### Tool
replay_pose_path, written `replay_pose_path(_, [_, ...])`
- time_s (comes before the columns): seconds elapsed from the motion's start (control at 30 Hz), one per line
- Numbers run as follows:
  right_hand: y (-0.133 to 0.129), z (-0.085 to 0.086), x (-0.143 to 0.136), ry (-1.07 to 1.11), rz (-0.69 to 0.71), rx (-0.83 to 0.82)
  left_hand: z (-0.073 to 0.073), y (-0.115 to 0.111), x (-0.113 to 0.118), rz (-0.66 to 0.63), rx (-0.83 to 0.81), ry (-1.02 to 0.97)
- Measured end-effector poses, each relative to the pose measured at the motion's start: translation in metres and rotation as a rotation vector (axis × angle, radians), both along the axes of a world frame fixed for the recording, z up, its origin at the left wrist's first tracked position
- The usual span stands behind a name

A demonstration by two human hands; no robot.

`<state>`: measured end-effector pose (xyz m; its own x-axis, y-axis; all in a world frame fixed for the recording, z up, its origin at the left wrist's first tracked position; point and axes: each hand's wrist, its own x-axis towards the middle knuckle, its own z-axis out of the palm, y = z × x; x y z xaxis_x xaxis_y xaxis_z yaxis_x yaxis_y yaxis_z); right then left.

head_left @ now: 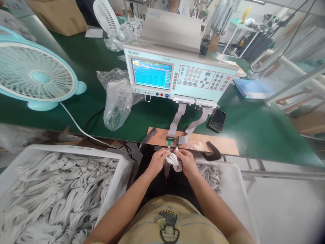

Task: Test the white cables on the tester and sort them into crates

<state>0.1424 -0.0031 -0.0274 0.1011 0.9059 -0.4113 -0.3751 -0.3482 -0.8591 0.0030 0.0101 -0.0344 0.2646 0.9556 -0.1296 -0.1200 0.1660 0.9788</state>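
Observation:
A coiled white cable [174, 161] hangs between my two hands at the table's front edge. My left hand [159, 159] is closed on one end of it, at a small green board [170, 141] fixed on a wooden strip [224, 144]. My right hand [186, 160] pinches the other end, just below a dark connector [177, 140]. Two grey ribbon cables [177, 122] run from these up to a tester [152, 73] with a lit blue screen. The plug tips are small and partly covered by my fingers.
A large white bin [76, 151] of coiled cables stands at the left, a second bin [235, 179] at the right. On the green table [266, 135] are a fan [40, 76], a plastic bag [118, 101], a phone [217, 120] and a blue folder [251, 88]. A person [181, 7] is behind the tester.

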Motion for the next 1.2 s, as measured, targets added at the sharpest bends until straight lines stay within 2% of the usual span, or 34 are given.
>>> replay_pose_path(0.1, [0.001,0.001,0.000,0.002,0.010,-0.001,-0.004,-0.001,0.007,0.073,0.034,-0.006])
replay_pose_path(0.27, [0.000,0.004,-0.003,-0.050,-0.024,0.009,-0.009,-0.004,0.012,0.129,-0.014,-0.069])
replay_pose_path(0.4, [-0.001,0.004,-0.002,-0.074,0.003,0.025,-0.012,-0.005,0.014,0.171,-0.036,-0.091])
replay_pose_path(0.53, [0.000,0.000,0.001,-0.088,0.042,0.044,-0.009,-0.006,0.017,0.229,-0.069,-0.111])
replay_pose_path(0.7, [0.000,-0.002,0.004,-0.106,0.066,0.061,-0.002,-0.009,0.024,0.330,-0.166,-0.253])
replay_pose_path(0.8, [0.000,-0.001,0.004,-0.098,0.072,0.066,-0.001,-0.010,0.025,0.316,-0.178,-0.279])
replay_pose_path(0.97, [0.000,0.001,0.004,-0.069,0.069,0.034,-0.007,-0.008,0.023,0.255,-0.092,-0.209])
replay_pose_path(1.2, [0.001,0.000,0.004,-0.075,0.093,0.040,-0.003,-0.008,0.025,0.286,-0.091,-0.196])
